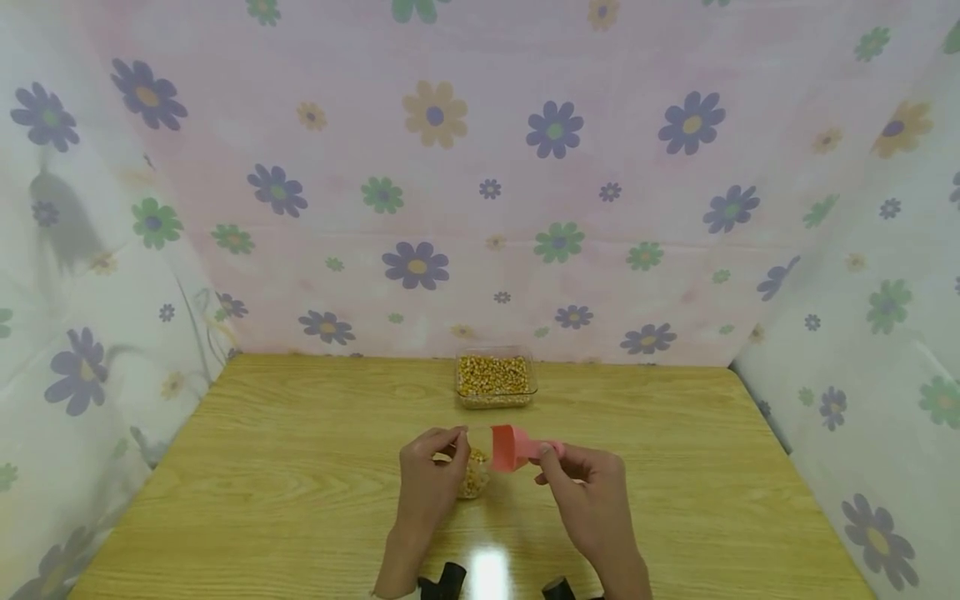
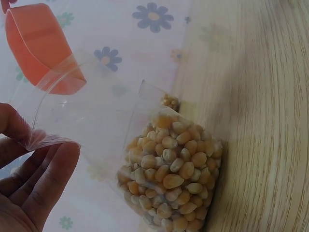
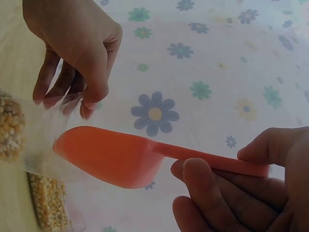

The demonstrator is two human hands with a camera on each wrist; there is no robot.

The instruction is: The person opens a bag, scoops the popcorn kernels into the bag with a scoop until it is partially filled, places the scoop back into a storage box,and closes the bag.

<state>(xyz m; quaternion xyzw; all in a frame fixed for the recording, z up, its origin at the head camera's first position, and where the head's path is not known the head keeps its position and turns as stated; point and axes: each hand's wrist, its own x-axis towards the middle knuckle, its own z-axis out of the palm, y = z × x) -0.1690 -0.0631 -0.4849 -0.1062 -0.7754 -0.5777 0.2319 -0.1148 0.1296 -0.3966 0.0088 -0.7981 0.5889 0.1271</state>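
My left hand [image 1: 435, 471] pinches the top edge of a clear plastic bag [image 2: 108, 111]. Corn kernels [image 2: 169, 174] fill the bag's lower part, which rests on the table. In my right hand [image 1: 592, 492] is a pink scoop [image 3: 111, 157], gripped by its handle between thumb and fingers. The scoop's lip overlaps the bag's mouth in both wrist views, tilted toward it. No kernels show in the part of the scoop's bowl that is visible. In the head view, the left hand partly hides the bag.
Behind the hands, near the table's back edge, stands a clear rectangular container [image 1: 497, 400] of corn kernels. The wood-grain table [image 1: 300, 450] meets flower-patterned cloth [image 1: 495, 167] at the back and sides. Two black objects [image 1: 450, 579] show at the lower edge by the wrists.
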